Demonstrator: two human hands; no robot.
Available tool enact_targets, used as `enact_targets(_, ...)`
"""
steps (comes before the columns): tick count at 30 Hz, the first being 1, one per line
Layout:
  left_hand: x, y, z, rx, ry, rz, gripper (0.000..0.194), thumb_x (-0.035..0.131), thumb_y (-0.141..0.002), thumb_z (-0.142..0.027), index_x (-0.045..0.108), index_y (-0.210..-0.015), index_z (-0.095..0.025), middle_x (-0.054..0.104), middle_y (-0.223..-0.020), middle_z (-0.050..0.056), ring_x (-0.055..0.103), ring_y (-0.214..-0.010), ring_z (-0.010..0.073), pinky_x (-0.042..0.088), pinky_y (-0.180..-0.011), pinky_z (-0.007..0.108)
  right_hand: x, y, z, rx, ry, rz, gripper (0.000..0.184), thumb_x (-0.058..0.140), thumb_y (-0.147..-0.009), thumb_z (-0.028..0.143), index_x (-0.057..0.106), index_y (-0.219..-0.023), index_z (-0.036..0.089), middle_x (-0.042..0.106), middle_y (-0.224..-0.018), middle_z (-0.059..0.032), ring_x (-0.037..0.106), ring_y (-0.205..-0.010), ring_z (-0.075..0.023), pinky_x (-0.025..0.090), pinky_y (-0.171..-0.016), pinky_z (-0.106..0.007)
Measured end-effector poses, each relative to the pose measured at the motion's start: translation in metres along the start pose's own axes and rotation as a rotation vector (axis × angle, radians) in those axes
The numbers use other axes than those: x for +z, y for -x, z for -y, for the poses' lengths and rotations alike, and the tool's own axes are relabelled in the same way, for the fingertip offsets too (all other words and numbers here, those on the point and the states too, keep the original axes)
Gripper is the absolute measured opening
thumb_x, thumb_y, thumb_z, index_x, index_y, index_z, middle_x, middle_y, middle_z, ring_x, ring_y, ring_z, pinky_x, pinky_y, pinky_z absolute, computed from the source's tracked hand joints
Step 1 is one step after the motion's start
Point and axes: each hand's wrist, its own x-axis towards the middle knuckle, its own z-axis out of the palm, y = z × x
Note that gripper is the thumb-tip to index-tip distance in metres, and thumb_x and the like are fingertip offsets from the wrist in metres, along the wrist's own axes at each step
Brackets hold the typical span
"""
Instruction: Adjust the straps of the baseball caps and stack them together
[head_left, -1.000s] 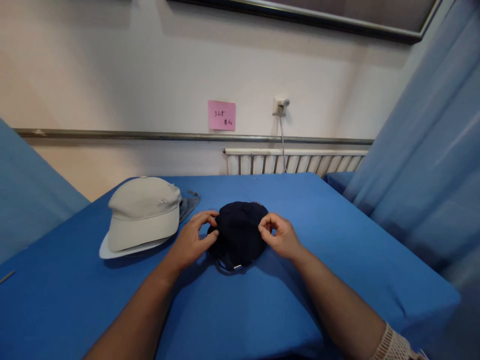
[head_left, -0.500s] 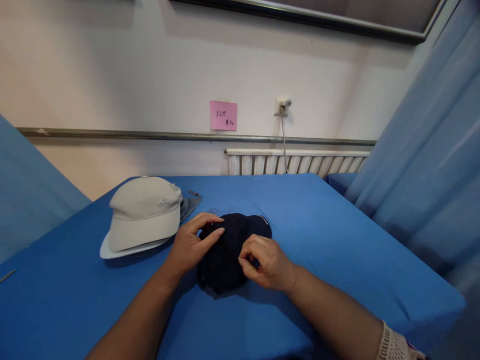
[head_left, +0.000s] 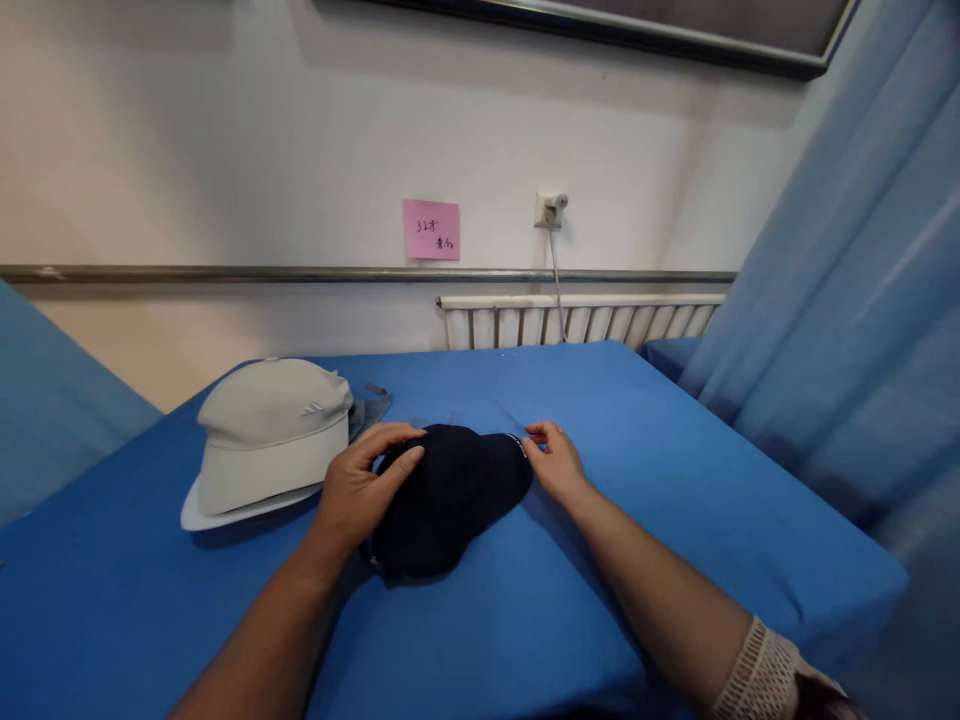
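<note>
A dark navy cap (head_left: 446, 495) lies on the blue table (head_left: 525, 600) in front of me. My left hand (head_left: 360, 490) rests on the cap's left side, fingers curved over the crown and gripping the fabric. My right hand (head_left: 555, 462) touches the cap's far right edge at the brim, fingers pinched on it. To the left sits a beige cap (head_left: 270, 435) with a white-edged brim, stacked on a grey cap (head_left: 369, 408) that peeks out behind it.
A white radiator (head_left: 577, 318) and a metal rail run along the wall behind the table. A pink note (head_left: 430, 229) and a plugged socket (head_left: 549, 210) are on the wall. Blue curtains (head_left: 847, 300) hang at the right and left.
My right hand moved from the cap's near side up to its far right brim edge. The navy cap now lies flatter and stretched out to the right. My left hand stayed on it.
</note>
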Motion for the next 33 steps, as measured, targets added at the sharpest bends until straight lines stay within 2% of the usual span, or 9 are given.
enact_targets(6, 0.002, 0.000, 0.002, 0.040, -0.051, -0.007, 0.022, 0.065, -0.082, -0.038, 0.072, -0.099, -0.026, 0.070, -0.103, 0.003, 0.064, -0.101, 0.0211, 0.049, -0.095, 0.036, 0.004, 0.023, 0.022, -0.330, -0.012, 0.236, 0.025, 0.069, -0.078, 0.028, 0.061, -0.102, 0.024, 0.063, -0.106, -0.0042, 0.060, -0.098, -0.0186, 0.049, -0.087, -0.034)
enact_targets(10, 0.004, 0.000, 0.002, 0.038, -0.056, 0.000, 0.024, 0.065, -0.082, -0.039, 0.073, -0.099, -0.025, 0.070, -0.103, 0.003, 0.064, -0.101, 0.0212, 0.049, -0.096, 0.036, 0.011, 0.028, 0.027, -0.389, 0.020, 0.252, 0.010, 0.064, -0.078, 0.016, 0.058, -0.083, 0.022, 0.063, -0.093, -0.0025, 0.058, -0.090, -0.0174, 0.047, -0.084, -0.033)
enact_targets(12, 0.004, 0.000, 0.002, 0.031, -0.049, 0.001, 0.024, 0.065, -0.082, -0.040, 0.073, -0.099, -0.025, 0.070, -0.104, 0.004, 0.064, -0.101, 0.0217, 0.049, -0.097, 0.037, 0.011, 0.028, 0.028, -0.412, -0.004, 0.233, 0.011, 0.057, -0.080, 0.011, 0.055, -0.077, 0.021, 0.062, -0.088, -0.0021, 0.058, -0.085, -0.0162, 0.047, -0.083, -0.032)
enact_targets(15, 0.002, -0.001, 0.004, 0.002, -0.031, -0.019, 0.024, 0.063, -0.083, -0.040, 0.073, -0.100, -0.025, 0.071, -0.105, 0.004, 0.064, -0.103, 0.0224, 0.049, -0.098, 0.038, 0.000, 0.028, 0.033, -0.489, -0.102, 0.231, 0.011, 0.054, -0.078, 0.010, 0.053, -0.077, 0.021, 0.061, -0.087, -0.0027, 0.058, -0.084, -0.0160, 0.048, -0.081, -0.032)
enact_targets(19, -0.001, -0.003, 0.006, -0.053, 0.005, -0.018, 0.025, 0.063, -0.083, -0.040, 0.072, -0.099, -0.025, 0.072, -0.105, 0.005, 0.064, -0.104, 0.0237, 0.049, -0.099, 0.041, -0.016, 0.029, 0.040, -0.586, -0.270, 0.340, 0.010, 0.052, -0.076, 0.010, 0.053, -0.075, 0.021, 0.061, -0.083, -0.0023, 0.060, -0.081, -0.0156, 0.049, -0.076, -0.029)
enact_targets(22, -0.002, -0.004, 0.006, -0.060, 0.028, 0.025, 0.026, 0.062, -0.083, -0.042, 0.072, -0.099, -0.024, 0.072, -0.107, 0.006, 0.064, -0.105, 0.0246, 0.046, -0.102, 0.044, -0.016, 0.025, 0.035, -0.513, -0.224, 0.324, 0.009, 0.051, -0.080, 0.013, 0.056, -0.076, 0.020, 0.062, -0.082, -0.0022, 0.060, -0.079, -0.0154, 0.048, -0.076, -0.030)
enact_targets(27, -0.003, -0.004, 0.002, -0.028, 0.059, 0.101, 0.029, 0.064, -0.082, -0.043, 0.072, -0.101, -0.023, 0.071, -0.110, 0.006, 0.064, -0.108, 0.0242, 0.045, -0.105, 0.043, -0.004, 0.009, 0.008, -0.116, 0.087, 0.165, 0.016, 0.053, -0.088, 0.031, 0.063, -0.084, 0.020, 0.067, -0.089, -0.0068, 0.062, -0.085, -0.0187, 0.046, -0.081, -0.032)
enact_targets(30, -0.004, -0.004, 0.002, -0.021, 0.057, 0.102, 0.030, 0.063, -0.082, -0.044, 0.072, -0.101, -0.023, 0.071, -0.111, 0.007, 0.064, -0.109, 0.0243, 0.045, -0.105, 0.043, 0.000, 0.001, -0.005, 0.036, 0.177, 0.213, 0.022, 0.055, -0.089, 0.038, 0.065, -0.085, 0.019, 0.069, -0.087, -0.0086, 0.063, -0.084, -0.0203, 0.045, -0.079, -0.032)
enact_targets(33, -0.005, -0.005, 0.005, -0.010, 0.051, 0.102, 0.029, 0.062, -0.084, -0.043, 0.072, -0.102, -0.024, 0.070, -0.114, 0.007, 0.063, -0.110, 0.0236, 0.044, -0.106, 0.043, 0.000, -0.001, -0.010, 0.127, 0.160, 0.275, 0.025, 0.057, -0.089, 0.041, 0.066, -0.086, 0.017, 0.071, -0.085, -0.0088, 0.064, -0.078, -0.0201, 0.045, -0.072, -0.031)
